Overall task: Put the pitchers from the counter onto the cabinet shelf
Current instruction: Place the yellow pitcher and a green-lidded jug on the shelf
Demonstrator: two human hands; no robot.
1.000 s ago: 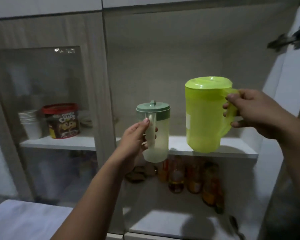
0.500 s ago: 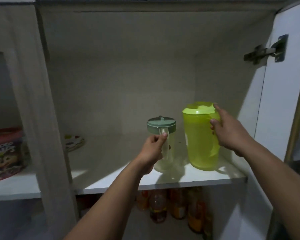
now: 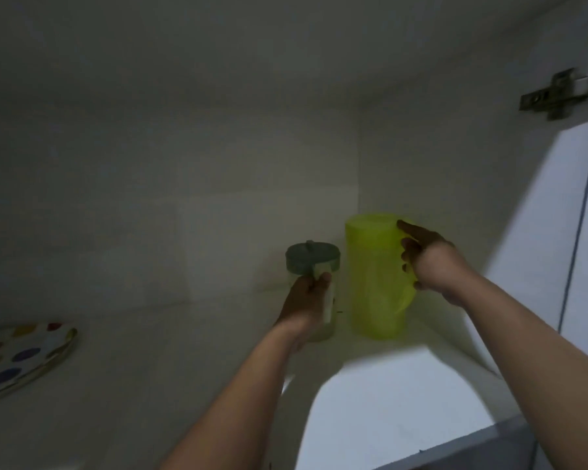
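Cabinet shelf (image 3: 404,395) now carries both pitchers, pushed from its front edge deep toward the back corner at 1 o'clock. Left hand (image 3: 308,300) grasps small green-lidded pitcher (image 3: 311,261); right hand (image 3: 431,262) grips lime pitcher (image 3: 374,276) handle. Placement looks nearly done; release remains.

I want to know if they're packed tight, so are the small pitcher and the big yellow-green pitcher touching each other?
Apart. The head view shows a thin strip of shelf and back wall between the small pitcher and the yellow-green pitcher.
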